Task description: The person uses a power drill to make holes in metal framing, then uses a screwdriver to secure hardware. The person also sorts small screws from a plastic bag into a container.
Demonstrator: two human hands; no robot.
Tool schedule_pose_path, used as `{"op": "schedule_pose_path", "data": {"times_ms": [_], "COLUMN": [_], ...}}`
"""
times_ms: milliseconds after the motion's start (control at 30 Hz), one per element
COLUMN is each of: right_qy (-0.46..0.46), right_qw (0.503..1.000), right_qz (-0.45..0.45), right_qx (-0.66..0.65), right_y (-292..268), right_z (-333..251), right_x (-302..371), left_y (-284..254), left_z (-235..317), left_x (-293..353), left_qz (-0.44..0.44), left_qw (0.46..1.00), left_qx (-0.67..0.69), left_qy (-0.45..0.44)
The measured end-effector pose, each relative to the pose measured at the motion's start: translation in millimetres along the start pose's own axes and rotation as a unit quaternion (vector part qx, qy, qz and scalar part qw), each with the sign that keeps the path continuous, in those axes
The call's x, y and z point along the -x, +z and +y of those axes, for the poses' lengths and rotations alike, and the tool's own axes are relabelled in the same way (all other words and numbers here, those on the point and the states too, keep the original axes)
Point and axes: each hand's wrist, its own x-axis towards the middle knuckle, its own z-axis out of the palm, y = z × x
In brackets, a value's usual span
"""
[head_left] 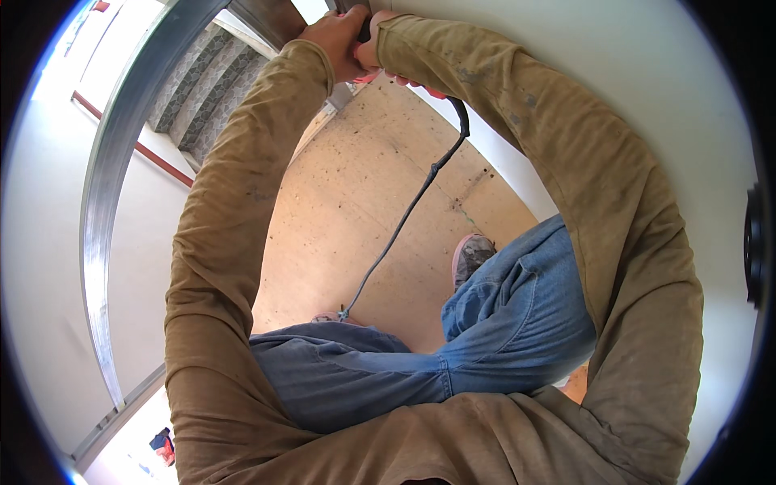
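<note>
Both arms stretch up to the far top of the view, where my hands meet close together against a metal frame [271,18]. My right hand [370,53] is closed around a red and black corded power tool [437,94], mostly hidden behind the hand and sleeve. Beside it, my left hand [333,39] is closed on the tool's dark front part; its exact kind cannot be made out. From the tool's rear a black power cord [410,208] hangs down, with a taped bulge partway along, and reaches the floor by one shoe.
A white panel [647,89] stands close on my right. At left, a curved-looking silver metal frame [109,218] borders an opening onto grey patterned steps [198,89] and a red-brown rail [162,162]. Dark specks dot the tan floor [347,194] below.
</note>
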Motion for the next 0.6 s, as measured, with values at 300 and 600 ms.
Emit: {"op": "schedule_pose_path", "data": {"times_ms": [300,600], "right_qy": [-0.088,-0.112], "right_qw": [0.966,0.967], "right_qz": [0.226,0.212], "right_qx": [0.092,0.082], "right_y": [70,59], "right_z": [-1,13], "right_x": [60,39], "left_y": [4,14], "left_z": [-15,-13], "left_x": [13,11], "left_qz": [0.004,0.002], "left_qw": [1.000,0.998], "left_qx": [0.008,-0.027], "left_qy": [0.002,-0.065]}}
